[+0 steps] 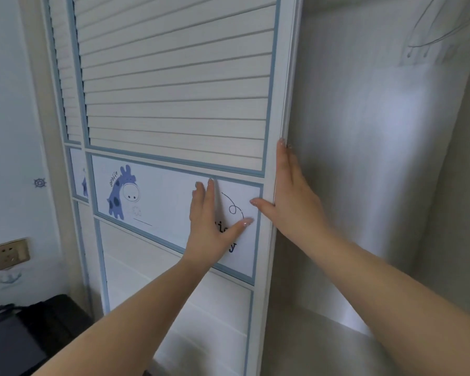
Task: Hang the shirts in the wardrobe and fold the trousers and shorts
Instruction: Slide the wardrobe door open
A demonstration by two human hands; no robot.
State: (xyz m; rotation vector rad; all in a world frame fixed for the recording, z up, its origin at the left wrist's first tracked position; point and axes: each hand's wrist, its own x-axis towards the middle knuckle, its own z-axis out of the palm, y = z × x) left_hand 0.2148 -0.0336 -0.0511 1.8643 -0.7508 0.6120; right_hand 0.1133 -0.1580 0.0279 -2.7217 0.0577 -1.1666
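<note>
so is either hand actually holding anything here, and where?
Nothing is gripped. The left hand presses flat on the wardrobe door panel; the right hand lies straight along the door's right edge.

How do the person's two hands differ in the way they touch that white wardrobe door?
The left hand lies flat on the white slatted sliding door's giraffe picture panel, fingers straight and pointing up, thumb spread sideways. The right hand sits at the door's right edge, its fingers along the edge frame beside the open wardrobe interior, its thumb reaching onto the front. The left touches only the front face; the right meets the edge. Both hands are bare, with straight fingers, on the same door.
</note>
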